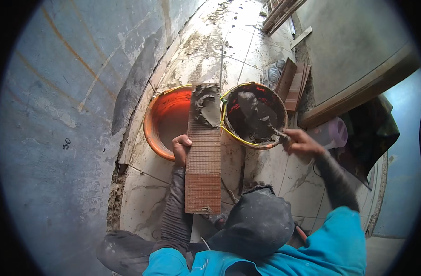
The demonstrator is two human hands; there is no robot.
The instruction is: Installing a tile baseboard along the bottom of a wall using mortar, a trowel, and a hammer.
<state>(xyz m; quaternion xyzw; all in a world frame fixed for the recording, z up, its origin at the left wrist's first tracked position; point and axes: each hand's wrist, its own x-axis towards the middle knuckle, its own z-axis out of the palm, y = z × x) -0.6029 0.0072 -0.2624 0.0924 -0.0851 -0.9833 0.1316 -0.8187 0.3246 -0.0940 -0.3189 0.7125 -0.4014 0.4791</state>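
The left grip (180, 151) pinches the tile (203, 154), which partly hides the orange bucket (150, 131), midway along its left edge, a sensible hold for something likely stiff, brittle and far-heavy with mortar (210, 113), while the right grip (303, 143) clasps the trowel (256, 109).

Site: building interior under renovation, passage-like. Evidence: pale tiled floor (240, 46) ahead of the left hand (181, 148) and right hand (302, 141), streaked with grey dirt; blue wall (68, 115) left of the left hand, paint scuffed, base edge broken; orange bucket (148, 122) just beside that hand; wet grey mortar-like mix (254, 136) near the right hand; brown ribbed strips (295, 93) stacked beyond it.
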